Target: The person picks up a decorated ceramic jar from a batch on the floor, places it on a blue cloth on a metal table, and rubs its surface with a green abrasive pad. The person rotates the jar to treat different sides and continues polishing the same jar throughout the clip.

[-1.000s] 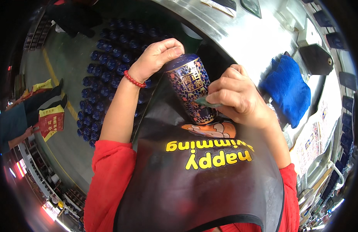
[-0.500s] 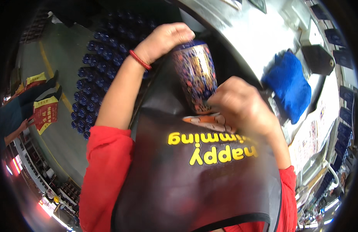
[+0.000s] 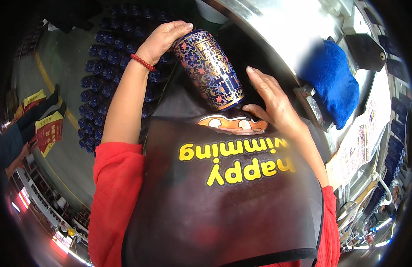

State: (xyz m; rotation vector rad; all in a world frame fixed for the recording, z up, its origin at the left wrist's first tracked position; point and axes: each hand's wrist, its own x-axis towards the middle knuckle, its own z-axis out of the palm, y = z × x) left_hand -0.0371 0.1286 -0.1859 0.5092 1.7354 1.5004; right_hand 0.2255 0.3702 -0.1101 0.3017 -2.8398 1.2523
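A dark blue vase [image 3: 208, 69] with a gold and coloured floral pattern lies tilted above my apron, its gold-edged end toward my right side. At its upper left end my left hand [image 3: 166, 40] is closed around it, with part of the fingers hidden behind. My right hand [image 3: 273, 98] is beside the vase's lower end, apart from it, thumb and fingers spread with nothing between them. The dark apron [image 3: 224, 209] with yellow lettering and a cartoon picture covers my front.
Many dark blue bottle-shaped pieces [image 3: 101, 84] stand in rows on the left. A bright worktable [image 3: 277, 26] lies at the upper right, with a blue cloth [image 3: 333, 82] and patterned printed sheets [image 3: 362, 138]. Another person [image 3: 14, 138] holding a red and yellow bag [image 3: 49, 132] is at far left.
The vase has shifted left and turned, showing more of its patterned side. My right hand has come off its lower end and opened. My left hand still holds it.
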